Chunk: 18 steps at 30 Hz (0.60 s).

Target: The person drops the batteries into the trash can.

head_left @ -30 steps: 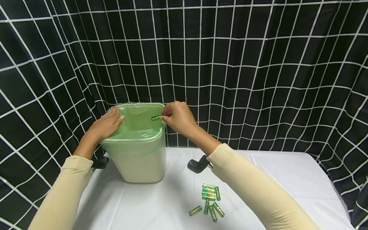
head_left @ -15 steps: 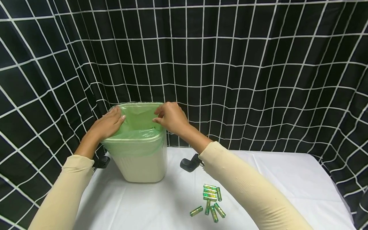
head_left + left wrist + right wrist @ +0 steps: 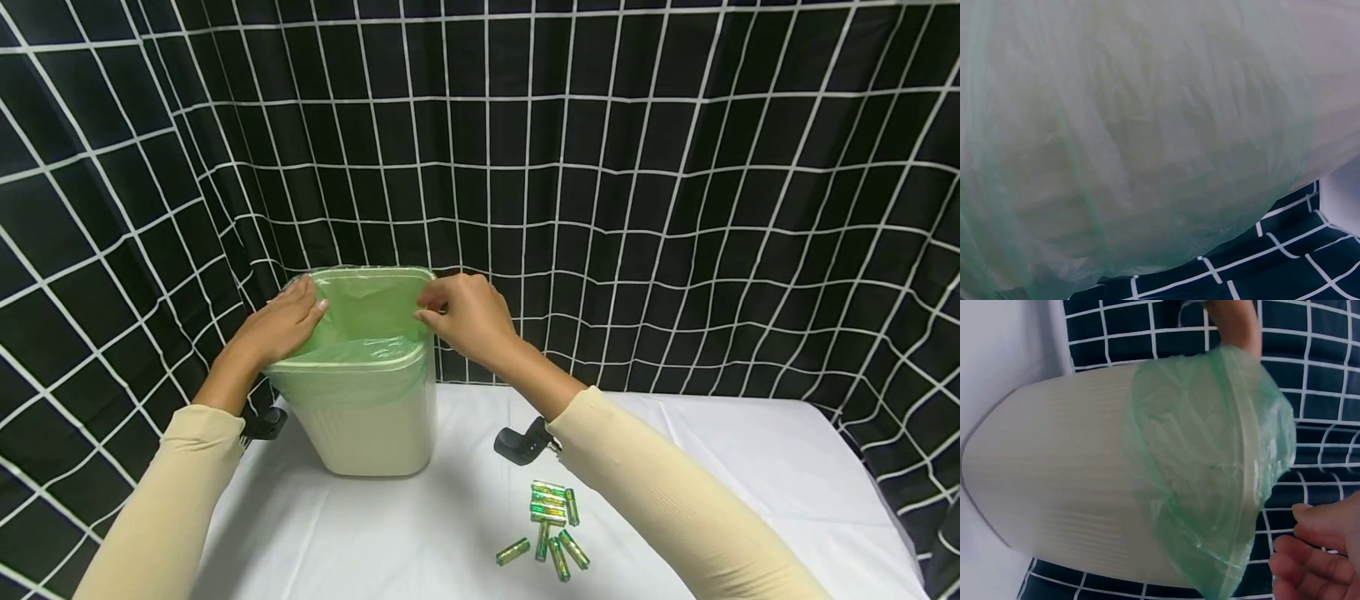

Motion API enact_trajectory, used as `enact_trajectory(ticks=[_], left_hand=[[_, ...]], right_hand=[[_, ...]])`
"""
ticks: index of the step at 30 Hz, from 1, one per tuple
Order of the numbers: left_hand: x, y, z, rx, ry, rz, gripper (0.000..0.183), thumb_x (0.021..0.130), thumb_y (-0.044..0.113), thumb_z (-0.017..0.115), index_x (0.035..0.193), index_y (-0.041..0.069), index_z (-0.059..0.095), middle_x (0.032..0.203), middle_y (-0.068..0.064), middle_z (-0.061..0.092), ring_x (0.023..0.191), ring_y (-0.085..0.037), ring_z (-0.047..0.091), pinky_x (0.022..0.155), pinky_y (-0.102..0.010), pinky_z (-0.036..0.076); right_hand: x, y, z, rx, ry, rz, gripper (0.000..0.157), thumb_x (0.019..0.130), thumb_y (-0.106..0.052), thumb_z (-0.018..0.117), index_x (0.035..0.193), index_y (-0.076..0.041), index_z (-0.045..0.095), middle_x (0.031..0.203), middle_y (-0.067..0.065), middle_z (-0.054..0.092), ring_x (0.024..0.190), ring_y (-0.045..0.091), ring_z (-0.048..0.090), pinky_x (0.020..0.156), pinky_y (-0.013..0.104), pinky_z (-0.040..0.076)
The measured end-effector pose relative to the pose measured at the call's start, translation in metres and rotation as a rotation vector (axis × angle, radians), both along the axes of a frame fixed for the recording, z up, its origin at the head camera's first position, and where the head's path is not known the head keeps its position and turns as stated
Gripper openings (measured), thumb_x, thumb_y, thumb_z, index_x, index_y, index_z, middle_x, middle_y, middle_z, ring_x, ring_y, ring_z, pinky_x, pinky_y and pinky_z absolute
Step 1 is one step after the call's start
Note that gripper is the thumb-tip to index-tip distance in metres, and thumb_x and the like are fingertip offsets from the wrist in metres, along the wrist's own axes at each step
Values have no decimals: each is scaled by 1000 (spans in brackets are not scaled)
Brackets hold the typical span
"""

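A white trash bin (image 3: 375,433) with a green plastic liner (image 3: 367,312) folded over its rim stands on the table's left side. My left hand (image 3: 281,325) rests across the bin's left rim, fingers straight, pressing on the liner. At the right rim, my right hand (image 3: 472,312) hovers with thumb and fingers loosely curled. In the right wrist view, nothing shows between the fingers of that right hand (image 3: 1322,556). Several green-and-gold batteries (image 3: 547,504) lie in a loose cluster on the table, below the right forearm. The bin's bottom is hidden behind its front wall.
A white cloth (image 3: 375,533) covers the table. Black curtains (image 3: 600,208) with a white grid hang behind and to both sides, close to the bin. One battery (image 3: 513,551) lies slightly left of the others. A black wrist camera mount (image 3: 522,442) juts from the right sleeve.
My right hand has let go of the battery it pinched; the battery fell into the bin and is out of sight. The hand then drew back to the right. My left hand stays put.
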<state>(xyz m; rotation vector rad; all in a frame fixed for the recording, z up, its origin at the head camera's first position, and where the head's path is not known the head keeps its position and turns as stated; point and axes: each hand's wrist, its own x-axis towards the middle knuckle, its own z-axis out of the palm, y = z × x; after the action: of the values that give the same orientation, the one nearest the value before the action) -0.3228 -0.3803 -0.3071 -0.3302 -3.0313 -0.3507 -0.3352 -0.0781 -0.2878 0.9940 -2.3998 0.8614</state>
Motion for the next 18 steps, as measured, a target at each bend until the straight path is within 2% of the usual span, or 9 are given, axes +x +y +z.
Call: enact_trajectory(ticks=[5,10,18], left_hand=[[0,1,2,-4,1,0,67,113,34,21,154,-17,10,163,-34,3,153,-47,3,125,-54,8],[1,2,1,-3,-1,1,65,113,33,21,154,-17,10,163,-34,3,153,-46,2,125,-54,7],[2,1,1,-4,-7,2,67,113,35,20,153,-18,10,163,-35,2,153,-47,2,124,-55,7]], right_hand=[[10,15,-1,-1,20,-10,13,91,-21,79,100,-12,81,89,-3,77,77,11,71,61,33,54],[21,29,-4,-30,43,4,11,90,-21,80,97,-13,80,84,-4,75,66,7,63,53,29,49],[37,54,-17,-72,56,18,10,90,-21,80,93,-12,80,82,-4,74,64,6,63,54,28,48]])
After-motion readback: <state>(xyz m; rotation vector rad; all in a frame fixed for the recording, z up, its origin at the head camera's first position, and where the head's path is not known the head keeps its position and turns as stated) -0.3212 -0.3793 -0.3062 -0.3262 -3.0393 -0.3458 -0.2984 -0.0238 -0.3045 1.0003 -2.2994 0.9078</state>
